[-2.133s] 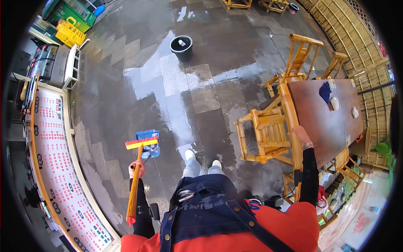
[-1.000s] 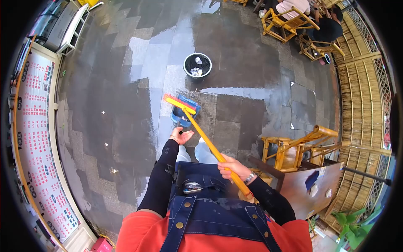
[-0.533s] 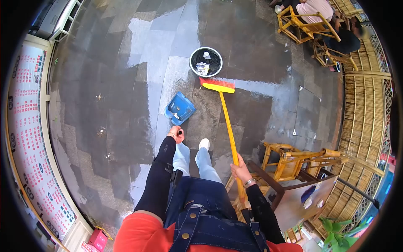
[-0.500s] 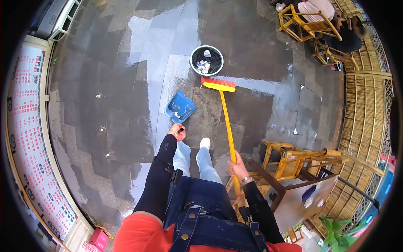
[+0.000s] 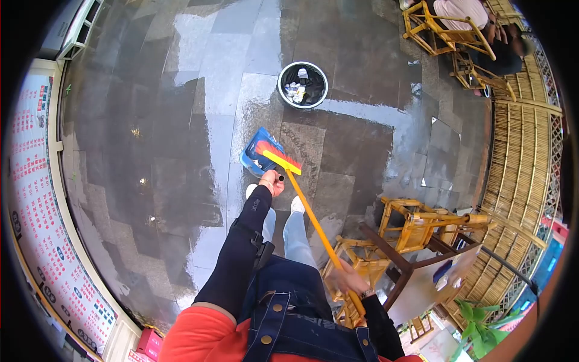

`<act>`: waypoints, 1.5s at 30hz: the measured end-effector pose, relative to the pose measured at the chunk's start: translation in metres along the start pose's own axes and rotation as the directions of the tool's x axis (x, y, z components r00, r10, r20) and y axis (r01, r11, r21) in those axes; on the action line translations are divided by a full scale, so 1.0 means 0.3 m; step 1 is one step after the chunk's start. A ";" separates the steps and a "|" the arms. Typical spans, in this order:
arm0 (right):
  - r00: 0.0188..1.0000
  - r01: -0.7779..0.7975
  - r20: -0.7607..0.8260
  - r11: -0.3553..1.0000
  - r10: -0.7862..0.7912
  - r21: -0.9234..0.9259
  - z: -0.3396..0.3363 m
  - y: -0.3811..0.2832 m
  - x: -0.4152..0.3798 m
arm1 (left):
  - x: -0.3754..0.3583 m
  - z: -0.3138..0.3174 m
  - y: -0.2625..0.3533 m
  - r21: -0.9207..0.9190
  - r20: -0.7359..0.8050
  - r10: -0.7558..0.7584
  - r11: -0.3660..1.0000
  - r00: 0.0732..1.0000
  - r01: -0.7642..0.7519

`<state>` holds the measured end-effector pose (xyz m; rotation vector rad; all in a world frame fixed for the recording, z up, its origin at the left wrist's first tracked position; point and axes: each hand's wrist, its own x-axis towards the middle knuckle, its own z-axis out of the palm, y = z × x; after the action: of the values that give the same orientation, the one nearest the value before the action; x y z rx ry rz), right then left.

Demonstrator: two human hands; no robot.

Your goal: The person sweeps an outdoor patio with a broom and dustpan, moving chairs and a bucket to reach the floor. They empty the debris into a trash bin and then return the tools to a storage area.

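Observation:
My left hand (image 5: pixel 273 182) is closed around the dark-ended handle of a blue dustpan (image 5: pixel 249 160), held low in front of my feet with some light-coloured bits of litter in it. In my right hand (image 5: pixel 351 280) is the yellow shaft of a broom (image 5: pixel 315 220), slanting up and to the left. The broom's red bristles overlap the dustpan's open side in this view and hide part of its inside. Beyond them stands a round trash bin (image 5: pixel 281 92) with a black liner, white scraps and a pale rim.
Wet, patchy floor tiles (image 5: pixel 151 108) spread ahead. To the right are bamboo chairs (image 5: pixel 416 226), a table (image 5: pixel 449 283) and a bamboo wall (image 5: pixel 522 163). A person in pink (image 5: pixel 459 15) and another in dark clothing (image 5: pixel 503 57) sit at the far right. A printed sign board (image 5: pixel 36 181) lines the left.
The broom head has swung left and toward me, from beside the bin to over the dustpan. My right hand has moved lower and slightly right; the left has shifted right with the dustpan.

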<state>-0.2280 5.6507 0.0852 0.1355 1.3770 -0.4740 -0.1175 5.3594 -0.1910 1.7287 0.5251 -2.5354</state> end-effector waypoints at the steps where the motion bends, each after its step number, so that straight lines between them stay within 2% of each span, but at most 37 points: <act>1: 1.000 -0.023 -0.009 0.994 0.024 0.107 0.026 0.007 -0.046 | 0.000 -0.010 0.001 -0.001 0.005 0.008 1.000 1.000 -0.008; 2: 0.999 -0.046 -0.014 0.976 0.050 0.214 0.043 0.011 -0.064 | -0.003 -0.012 -0.003 0.009 -0.010 0.027 1.000 1.000 -0.026; 3: 0.998 -0.052 -0.008 0.976 0.055 0.212 0.058 0.010 -0.048 | -0.005 -0.013 -0.007 0.004 -0.016 0.028 1.000 0.999 -0.028; 5: 0.980 0.088 -0.184 0.992 -0.071 0.088 0.084 0.020 0.033 | -0.014 -0.008 -0.004 -0.007 -0.012 -0.020 1.000 1.000 0.020; 6: 0.965 0.126 -0.223 0.989 -0.139 -0.070 0.061 0.045 0.125 | -0.019 0.001 -0.006 -0.001 -0.029 0.002 1.000 1.000 -0.002; 8: 0.880 0.179 -0.321 0.871 -0.350 -0.458 0.045 0.000 0.290 | -0.026 0.005 -0.003 -0.004 -0.043 0.032 0.999 0.999 -0.033; 10: 0.825 -0.139 -0.473 0.700 -0.309 -0.700 0.115 -0.006 0.402 | -0.007 -0.019 -0.008 -0.010 -0.016 0.039 0.999 0.999 -0.040; 11: 0.823 -0.138 -0.476 0.703 -0.311 -0.698 0.166 -0.006 0.402 | 0.004 -0.028 -0.005 -0.005 -0.014 0.039 0.999 0.999 -0.039; 13: 0.898 -0.230 -0.430 0.736 -0.092 -0.637 0.253 -0.010 0.341 | 0.010 -0.043 -0.010 0.001 -0.045 0.065 0.998 0.997 -0.066; 14: 0.932 -0.172 -0.356 0.776 -0.072 -0.606 0.256 -0.013 0.289 | -0.010 -0.043 -0.018 0.002 -0.045 0.062 0.998 0.997 -0.062; 15: 0.931 -0.172 -0.359 0.777 -0.073 -0.605 0.236 0.014 0.239 | -0.037 -0.036 -0.020 -0.004 -0.054 0.068 0.998 0.996 -0.068; 17: 0.924 -0.007 -0.279 0.719 -0.261 -0.695 0.179 0.086 0.137 | -0.064 -0.030 -0.007 0.001 -0.056 0.080 0.997 0.995 -0.080; 19: 0.957 -0.039 -0.274 0.900 -0.091 -0.435 0.182 0.094 0.029 | -0.043 -0.073 -0.009 0.024 0.007 0.079 0.997 0.997 -0.079; 21: 0.966 0.011 -0.242 0.950 -0.091 -0.313 0.211 0.139 -0.025 | -0.081 -0.086 -0.018 0.034 -0.005 0.117 0.993 0.993 -0.116; 22: 0.975 0.031 -0.211 0.984 -0.069 -0.178 0.217 0.167 -0.023 | -0.071 -0.103 -0.012 0.024 -0.005 0.079 0.997 0.997 -0.079; 23: 0.984 0.044 -0.170 0.998 -0.050 -0.040 0.217 0.185 -0.011 | -0.053 -0.130 -0.009 0.016 -0.003 0.044 0.999 0.999 -0.044; 24: 0.985 0.082 -0.150 0.995 -0.090 -0.059 0.213 0.174 0.014 | -0.062 -0.155 -0.006 0.016 0.013 0.039 0.999 0.999 -0.039; 26: 0.990 0.038 -0.140 0.994 -0.023 0.103 0.193 0.153 0.050 | -0.105 -0.198 -0.002 0.020 0.057 0.028 0.999 0.998 -0.029; 27: 0.990 0.064 -0.134 0.993 -0.051 0.097 0.179 0.153 0.060 | -0.133 -0.239 -0.005 0.022 0.082 0.018 1.000 0.997 -0.020; 29: 0.992 0.045 -0.125 0.943 -0.003 0.331 0.142 0.148 0.087 | -0.150 -0.350 -0.021 -0.130 0.096 0.120 0.986 0.988 -0.107; 31: 0.994 0.084 -0.093 0.927 -0.053 0.365 0.078 0.209 0.102 | -0.296 -0.426 -0.034 -0.069 0.138 0.031 0.997 0.990 -0.021; 33: 0.994 0.067 -0.110 0.855 -0.011 0.515 0.023 0.277 0.113 | -0.408 -0.517 -0.067 0.051 0.183 0.048 0.997 0.982 -0.058; 34: 0.996 0.067 -0.091 0.861 -0.024 0.504 0.003 0.303 0.110 | -0.489 -0.537 -0.080 0.114 0.223 0.040 0.991 0.974 -0.066; 35: 0.993 0.040 -0.117 0.834 0.029 0.550 -0.017 0.329 0.099 | -0.570 -0.555 -0.103 0.174 0.260 0.026 0.982 0.965 -0.073; 36: 0.986 0.018 -0.143 0.804 0.084 0.594 -0.041 0.355 0.094 | -0.637 -0.557 -0.122 0.116 0.241 0.020 0.992 0.970 -0.050; 37: 0.988 0.014 -0.132 0.814 0.077 0.581 -0.066 0.373 0.106 | -0.696 -0.550 -0.134 0.104 0.242 0.039 0.992 0.969 -0.066; 39: 0.976 -0.016 -0.178 0.851 0.128 0.525 -0.141 0.429 0.114 | -0.803 -0.526 -0.182 0.142 0.221 0.173 0.968 0.960 -0.207; 40: 0.978 -0.146 -0.048 0.826 0.204 0.544 -0.171 0.425 0.092 | -0.829 -0.516 -0.212 0.152 0.253 0.220 0.953 0.942 -0.263; 41: 0.967 -0.194 -0.040 0.833 0.250 0.518 -0.212 0.485 0.086 | -0.856 -0.506 -0.230 0.165 0.276 0.265 0.934 0.924 -0.317; 42: 0.966 -0.228 0.038 0.778 0.255 0.585 -0.269 0.512 0.133 | -0.881 -0.477 -0.242 0.120 0.318 0.235 0.951 0.919 -0.284; 43: 0.961 -0.263 0.115 0.714 0.250 0.649 -0.317 0.541 0.153 | -0.908 -0.450 -0.261 0.173 0.358 0.264 0.924 0.896 -0.341; 45: 0.960 -0.279 0.172 0.677 0.222 0.681 -0.369 0.562 0.143 | -0.944 -0.386 -0.301 0.132 0.409 0.311 0.910 0.858 -0.393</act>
<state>-0.2563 5.8320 -0.0089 0.9227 1.0139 -0.7457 0.0760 5.4317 0.0520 1.1778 -0.0851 -2.6127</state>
